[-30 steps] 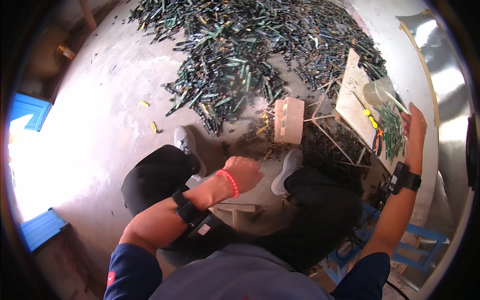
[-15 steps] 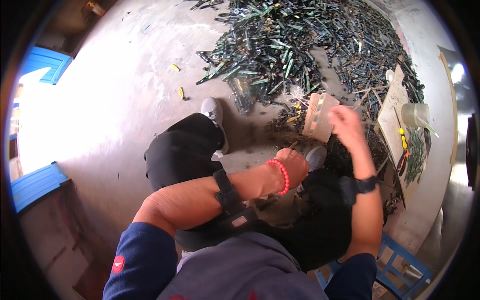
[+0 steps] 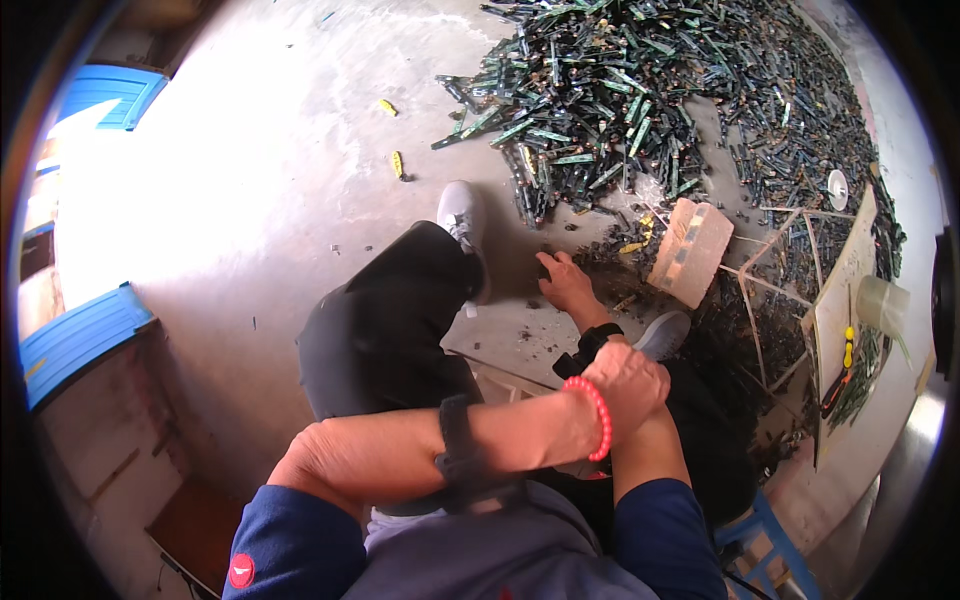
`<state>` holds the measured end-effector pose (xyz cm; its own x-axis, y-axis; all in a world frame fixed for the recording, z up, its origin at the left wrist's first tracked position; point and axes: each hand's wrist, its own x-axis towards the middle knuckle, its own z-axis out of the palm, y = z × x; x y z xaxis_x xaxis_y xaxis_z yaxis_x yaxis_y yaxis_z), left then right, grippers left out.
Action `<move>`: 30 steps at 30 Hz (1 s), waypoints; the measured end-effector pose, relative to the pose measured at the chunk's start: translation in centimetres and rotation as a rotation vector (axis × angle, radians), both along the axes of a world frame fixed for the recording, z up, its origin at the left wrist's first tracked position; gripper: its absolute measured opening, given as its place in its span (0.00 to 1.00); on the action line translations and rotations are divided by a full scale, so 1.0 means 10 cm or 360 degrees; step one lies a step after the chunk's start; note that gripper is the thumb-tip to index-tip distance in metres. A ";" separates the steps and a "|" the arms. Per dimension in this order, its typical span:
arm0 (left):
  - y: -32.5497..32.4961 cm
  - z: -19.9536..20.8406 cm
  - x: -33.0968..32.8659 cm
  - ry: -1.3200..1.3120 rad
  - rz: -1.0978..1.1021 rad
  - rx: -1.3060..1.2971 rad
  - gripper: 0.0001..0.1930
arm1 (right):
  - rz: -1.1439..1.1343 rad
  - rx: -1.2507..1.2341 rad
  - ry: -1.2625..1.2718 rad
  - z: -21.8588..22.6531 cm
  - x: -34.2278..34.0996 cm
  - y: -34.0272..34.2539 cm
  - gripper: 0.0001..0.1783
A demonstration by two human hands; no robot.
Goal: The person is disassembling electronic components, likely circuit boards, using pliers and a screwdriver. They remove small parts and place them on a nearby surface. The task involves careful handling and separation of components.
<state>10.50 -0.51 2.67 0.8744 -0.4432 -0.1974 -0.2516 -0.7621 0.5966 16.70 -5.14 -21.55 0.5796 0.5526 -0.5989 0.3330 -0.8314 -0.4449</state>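
My right hand [image 3: 568, 284] reaches low over the bare floor, left of the brick-like block [image 3: 692, 252]. Its fingers are bent but apart, with a few small dark bits [image 3: 545, 252] close to the fingertips. Above my right forearm, my left hand [image 3: 640, 390] is closed into a fist. Red beads [image 3: 602, 415] circle that wrist, and whatever the fingers hold, if anything, is hidden. Beyond the block spreads a large heap of thin dark-green strips [image 3: 610, 120]. Scraps and yellow pieces [image 3: 632, 247] lie beside the block.
A board [image 3: 832, 315] on the right bears a translucent cup [image 3: 882, 305] and a yellow-handled screwdriver [image 3: 849, 345]. Thin sticks [image 3: 745, 300] form a frame nearby. Two yellow pieces [image 3: 398, 166] lie on the floor ahead. A blue stool [image 3: 770, 545] stands at lower right.
My right hand has moved left and down from beside the block to the floor. My left hand has shifted right, over my right forearm. Some strips have dropped at the heap's near edge.
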 end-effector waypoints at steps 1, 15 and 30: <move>0.01 0.03 -0.07 -0.0042 0.0059 -0.0031 0.08 | 0.0007 0.0012 -0.0003 -0.05 -0.02 0.06 0.30; 0.37 0.39 -0.13 0.0192 0.0112 -0.0317 0.12 | -0.0168 0.0023 0.0169 -0.62 0.18 0.55 0.32; 0.28 0.39 -0.28 0.0250 0.0084 -0.0511 0.07 | -0.0698 0.0395 0.0178 -0.24 0.17 0.44 0.22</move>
<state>7.74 2.26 6.57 0.8678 -0.4595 -0.1892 -0.1030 -0.5389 0.8361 18.36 -0.74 -23.97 0.7287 0.4051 -0.5522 -0.0844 -0.7470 -0.6595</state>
